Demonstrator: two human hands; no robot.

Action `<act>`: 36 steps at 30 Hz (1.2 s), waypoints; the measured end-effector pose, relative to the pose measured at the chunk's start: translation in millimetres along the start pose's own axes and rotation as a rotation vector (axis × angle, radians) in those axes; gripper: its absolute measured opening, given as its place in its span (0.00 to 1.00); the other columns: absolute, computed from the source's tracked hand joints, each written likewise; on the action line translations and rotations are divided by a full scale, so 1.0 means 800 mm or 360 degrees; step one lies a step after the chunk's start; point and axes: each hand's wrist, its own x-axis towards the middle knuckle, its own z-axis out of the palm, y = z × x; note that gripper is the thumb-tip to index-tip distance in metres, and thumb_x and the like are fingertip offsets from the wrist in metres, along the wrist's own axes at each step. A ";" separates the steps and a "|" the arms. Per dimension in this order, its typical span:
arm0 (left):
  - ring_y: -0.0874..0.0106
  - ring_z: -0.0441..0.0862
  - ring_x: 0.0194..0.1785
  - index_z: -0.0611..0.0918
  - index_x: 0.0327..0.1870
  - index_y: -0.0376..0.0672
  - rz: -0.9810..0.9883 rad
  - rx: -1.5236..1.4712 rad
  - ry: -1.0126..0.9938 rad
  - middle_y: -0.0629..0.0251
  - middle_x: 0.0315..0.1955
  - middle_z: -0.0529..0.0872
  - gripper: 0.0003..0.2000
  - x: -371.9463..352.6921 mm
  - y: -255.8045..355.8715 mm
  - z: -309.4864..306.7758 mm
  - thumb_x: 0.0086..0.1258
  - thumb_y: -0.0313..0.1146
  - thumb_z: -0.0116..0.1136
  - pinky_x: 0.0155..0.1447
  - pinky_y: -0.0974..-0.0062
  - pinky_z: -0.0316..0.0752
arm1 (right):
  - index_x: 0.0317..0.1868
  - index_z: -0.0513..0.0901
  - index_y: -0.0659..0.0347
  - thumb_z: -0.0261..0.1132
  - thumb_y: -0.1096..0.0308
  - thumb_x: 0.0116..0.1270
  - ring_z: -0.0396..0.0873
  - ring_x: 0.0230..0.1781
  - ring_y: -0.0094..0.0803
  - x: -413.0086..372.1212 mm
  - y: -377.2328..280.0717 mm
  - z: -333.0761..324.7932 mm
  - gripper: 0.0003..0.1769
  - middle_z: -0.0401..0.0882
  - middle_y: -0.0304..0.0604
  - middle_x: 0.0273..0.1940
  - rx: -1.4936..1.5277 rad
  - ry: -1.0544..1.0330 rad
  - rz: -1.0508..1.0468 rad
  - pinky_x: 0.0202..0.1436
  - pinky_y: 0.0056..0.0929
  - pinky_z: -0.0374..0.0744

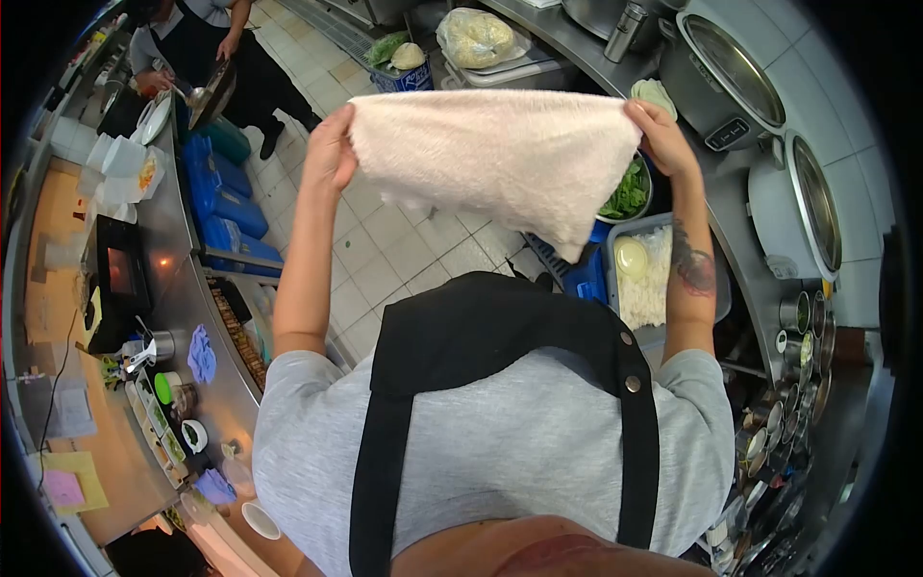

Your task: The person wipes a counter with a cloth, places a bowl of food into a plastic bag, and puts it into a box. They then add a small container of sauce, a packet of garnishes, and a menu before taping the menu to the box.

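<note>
A pale pinkish-white towel (490, 144) is stretched out in the air in front of me, with its lower edge hanging loose. My left hand (332, 149) pinches its upper left corner. The upper right corner is gripped by my right hand (663, 137). Both arms reach forward, and the fingers are closed on the fabric. Behind the towel's right side, partly covered by it, is a bowl of green leaves (628, 192). Below that stands a tub of white shredded food (642, 298) with a round pale lid or dish (631, 257) in it.
A steel counter (183, 288) on the left carries blue cloths (202, 354) and containers. Large lidded cookers (731, 72) line the right counter. Blue bins (226, 207) stand under the left counter. A co-worker (197, 53) holds a pan at upper left. Tiled floor (370, 231) lies ahead.
</note>
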 end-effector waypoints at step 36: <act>0.59 0.76 0.57 0.70 0.62 0.46 -0.0895 -0.0295 0.0182 0.58 0.55 0.77 0.29 -0.009 -0.300 0.176 0.73 0.59 0.37 0.61 0.60 0.69 | 0.43 0.79 0.70 0.57 0.61 0.68 0.78 0.35 0.62 0.022 0.022 0.156 0.17 0.78 0.66 0.31 -0.0871 0.0211 -0.0300 0.39 0.48 0.76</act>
